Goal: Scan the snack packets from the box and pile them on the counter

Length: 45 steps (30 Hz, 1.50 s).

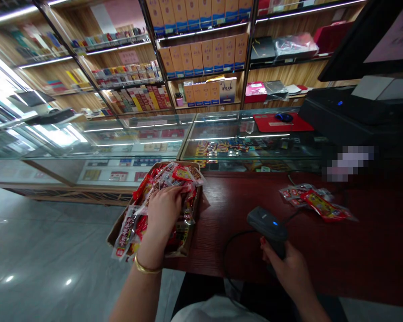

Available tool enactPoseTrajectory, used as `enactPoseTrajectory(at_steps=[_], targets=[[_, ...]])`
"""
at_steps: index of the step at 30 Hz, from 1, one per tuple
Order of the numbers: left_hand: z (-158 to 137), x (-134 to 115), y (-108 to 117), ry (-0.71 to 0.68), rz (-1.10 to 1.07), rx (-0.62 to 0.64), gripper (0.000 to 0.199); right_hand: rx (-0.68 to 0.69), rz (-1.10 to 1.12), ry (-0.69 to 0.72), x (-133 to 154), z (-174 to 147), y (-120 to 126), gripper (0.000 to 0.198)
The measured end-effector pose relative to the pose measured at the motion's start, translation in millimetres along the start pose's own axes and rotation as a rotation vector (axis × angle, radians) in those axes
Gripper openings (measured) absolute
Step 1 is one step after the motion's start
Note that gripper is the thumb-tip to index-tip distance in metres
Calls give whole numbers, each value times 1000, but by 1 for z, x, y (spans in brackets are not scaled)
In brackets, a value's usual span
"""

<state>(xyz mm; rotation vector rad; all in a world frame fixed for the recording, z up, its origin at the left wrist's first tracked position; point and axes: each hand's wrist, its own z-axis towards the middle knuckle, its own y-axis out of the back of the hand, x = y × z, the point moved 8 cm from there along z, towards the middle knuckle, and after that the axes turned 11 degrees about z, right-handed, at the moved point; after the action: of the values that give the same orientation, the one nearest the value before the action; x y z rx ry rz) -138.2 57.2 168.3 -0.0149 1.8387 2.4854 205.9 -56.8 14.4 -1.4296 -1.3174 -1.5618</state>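
Observation:
My left hand [164,208], with a gold bangle at the wrist, reaches into a cardboard box [195,223] heaped with small snack packets [183,172] in red and clear wrappers. Its fingers bend down among the packets and are mostly hidden, so any hold on a packet cannot be made out. My right hand [289,264] is closed around the handle of a dark barcode scanner [267,223]. A blue light glows on top of the scanner, and its head points left and away from me. Several snack packets [322,208] lie on the dark red counter to the right, beyond the scanner.
The wooden counter [215,250] meets a glass display case [218,156] holding small goods. On the glass lie a red mouse pad [298,125] and a mouse [284,117]. A monitor [366,49] stands at right. Shelves of boxed goods [201,56] line the back.

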Motion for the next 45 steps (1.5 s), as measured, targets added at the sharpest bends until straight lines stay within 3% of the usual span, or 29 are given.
enactPoseTrajectory(at_steps=[4,6,10,13,19,26,30,35,45], targets=[[-10,11,32,203,-430,-293,33,-14,15,7,0,-1,6,50],[-18,10,33,320,-755,-295,36,-10,40,8,0,-1,7,52],[-29,-42,-11,431,-1501,74,46,-10,94,12,2,-3,9,51],[-43,-86,-49,480,-1731,274,43,-14,94,11,4,-3,10,49],[-62,-117,-110,576,-1799,394,40,-1,42,2,5,-3,13,51],[-62,-117,-141,521,-1765,286,46,39,52,39,11,-9,2,50],[-66,-120,-159,539,-1762,284,44,48,85,14,10,-12,-8,52],[-69,-122,-163,529,-1775,301,46,41,85,12,11,-11,-8,55],[-67,-118,-157,486,-1611,269,32,58,73,27,19,-11,-8,55]])
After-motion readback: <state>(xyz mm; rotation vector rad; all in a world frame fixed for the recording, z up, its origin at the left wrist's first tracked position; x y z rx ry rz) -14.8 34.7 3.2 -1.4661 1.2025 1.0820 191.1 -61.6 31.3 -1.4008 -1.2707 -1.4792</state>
